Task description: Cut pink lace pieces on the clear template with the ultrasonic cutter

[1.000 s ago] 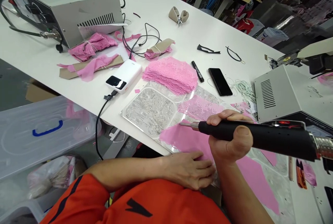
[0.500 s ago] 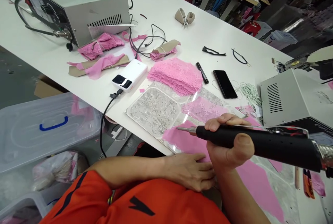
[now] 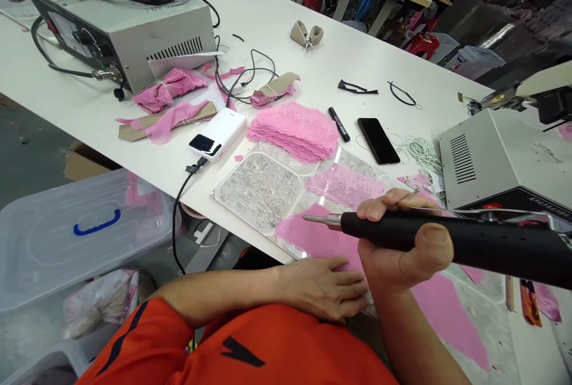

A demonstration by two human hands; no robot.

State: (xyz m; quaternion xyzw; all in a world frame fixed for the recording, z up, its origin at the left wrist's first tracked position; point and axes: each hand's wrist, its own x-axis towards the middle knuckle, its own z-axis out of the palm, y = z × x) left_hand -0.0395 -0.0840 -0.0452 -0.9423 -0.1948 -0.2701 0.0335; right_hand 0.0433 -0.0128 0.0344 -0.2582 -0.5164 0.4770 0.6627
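My right hand (image 3: 404,248) is wrapped round a thick black handpiece (image 3: 487,245) with a pointed metal tip (image 3: 318,219). The tip hovers over or rests on a smooth pink fabric piece (image 3: 322,236); which one I cannot tell. At the near table edge my left hand (image 3: 328,289) lies flat, fingers stretched out, at the border of that fabric. The fabric lies on a grey marble-patterned mat (image 3: 259,191). Further up the mat is a pink lace piece (image 3: 344,185), with a stack of pink lace pieces (image 3: 292,129) behind it. Another smooth pink piece (image 3: 447,313) lies right of my wrist.
A grey control box (image 3: 161,33) stands at the left, another grey box (image 3: 487,152) at the right. A white power bank (image 3: 218,133), a marker (image 3: 338,124) and a black phone (image 3: 378,140) lie around the stack. Orange-handled snips (image 3: 530,303) lie right; a lidded plastic bin (image 3: 89,224) stands below left.
The view has shifted slightly. My right hand and the handpiece have moved a little to the right in view. My left hand stays flat in nearly the same place.
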